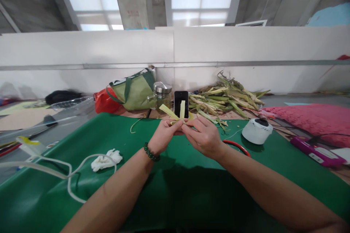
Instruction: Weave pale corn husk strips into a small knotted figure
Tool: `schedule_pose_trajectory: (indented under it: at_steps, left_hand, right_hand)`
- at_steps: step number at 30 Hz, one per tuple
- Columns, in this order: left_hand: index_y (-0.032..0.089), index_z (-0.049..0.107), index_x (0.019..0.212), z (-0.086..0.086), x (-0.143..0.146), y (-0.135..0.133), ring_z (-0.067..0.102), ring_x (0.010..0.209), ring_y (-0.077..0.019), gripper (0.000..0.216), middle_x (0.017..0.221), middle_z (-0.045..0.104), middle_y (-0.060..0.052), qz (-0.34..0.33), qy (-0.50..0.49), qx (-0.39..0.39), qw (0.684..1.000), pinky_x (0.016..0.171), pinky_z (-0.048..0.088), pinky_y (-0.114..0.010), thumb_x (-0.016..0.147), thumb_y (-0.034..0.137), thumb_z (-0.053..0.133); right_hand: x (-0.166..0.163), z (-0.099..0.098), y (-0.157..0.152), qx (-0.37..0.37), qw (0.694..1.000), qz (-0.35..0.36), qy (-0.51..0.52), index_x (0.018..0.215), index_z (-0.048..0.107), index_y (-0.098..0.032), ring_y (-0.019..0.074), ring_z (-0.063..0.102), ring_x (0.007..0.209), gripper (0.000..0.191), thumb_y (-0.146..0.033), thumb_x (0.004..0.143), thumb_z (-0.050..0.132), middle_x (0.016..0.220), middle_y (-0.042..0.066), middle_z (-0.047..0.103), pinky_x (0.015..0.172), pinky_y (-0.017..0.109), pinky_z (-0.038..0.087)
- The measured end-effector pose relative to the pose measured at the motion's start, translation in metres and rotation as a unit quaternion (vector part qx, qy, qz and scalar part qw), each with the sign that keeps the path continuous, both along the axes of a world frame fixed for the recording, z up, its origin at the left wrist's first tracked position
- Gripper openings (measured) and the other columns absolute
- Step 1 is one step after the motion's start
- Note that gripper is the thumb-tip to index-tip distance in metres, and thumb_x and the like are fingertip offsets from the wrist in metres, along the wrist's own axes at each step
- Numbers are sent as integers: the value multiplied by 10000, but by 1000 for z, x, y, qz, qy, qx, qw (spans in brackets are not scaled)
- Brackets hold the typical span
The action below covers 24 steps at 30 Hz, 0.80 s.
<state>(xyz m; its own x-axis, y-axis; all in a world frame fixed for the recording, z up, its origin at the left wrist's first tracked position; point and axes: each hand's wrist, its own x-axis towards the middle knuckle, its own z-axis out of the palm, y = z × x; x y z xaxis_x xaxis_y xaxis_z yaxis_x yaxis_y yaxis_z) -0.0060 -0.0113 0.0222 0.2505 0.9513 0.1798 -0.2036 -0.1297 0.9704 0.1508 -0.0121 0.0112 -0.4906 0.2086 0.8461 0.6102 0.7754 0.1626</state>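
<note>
Pale green leaf strips (182, 109) are pinched between both hands over a green mat (136, 136); two flat ends stick up, one leaning left and one nearly upright. My left hand (167, 133), with a dark green bead bracelet (151, 152) at its wrist, has its fingers closed on the strips. Pressed close against it, my right hand (202, 136) grips the same strips between thumb and fingers. Fingertips hide where the strips meet. Right behind the hands stands a phone (179, 98), upright with a dark screen.
A glass jar (162, 98) and a green bag (133, 93) stand behind the mat. Loose leaves and stalks (229, 96) are heaped at the back right. A white spool (257, 131) and red-handled tool (237, 145) lie right; crumpled tissue (105, 160) and white cable (69, 185) left.
</note>
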Motion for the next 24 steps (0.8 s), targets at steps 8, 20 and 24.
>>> schedule_pose_trajectory:
  at_steps: [8,20,24]
  left_hand:
    - [143,730,753,1,-1,0,687,735,-204,215,724,736,-67,32,167,84,982,656,534,-273,722,349,676]
    - [150,699,677,-2,5,-1,691,680,-212,285,677,727,-71,-15,221,67,973,616,536,-279,755,415,632]
    - [151,707,718,-6,5,0,694,735,-207,277,733,731,-71,-46,227,85,969,658,536,-278,752,418,642]
  right_hand:
    - [3,1,15,-364,892,82,256,694,565,-181,116,501,560,237,-394,749,651,632,-1,565,511,242,423]
    - [22,15,21,-238,937,54,250,943,633,-188,208,587,888,258,-366,757,651,940,74,663,776,342,462]
    - [21,16,16,-272,953,75,112,752,646,-192,177,585,751,166,-351,797,636,760,36,673,693,297,440]
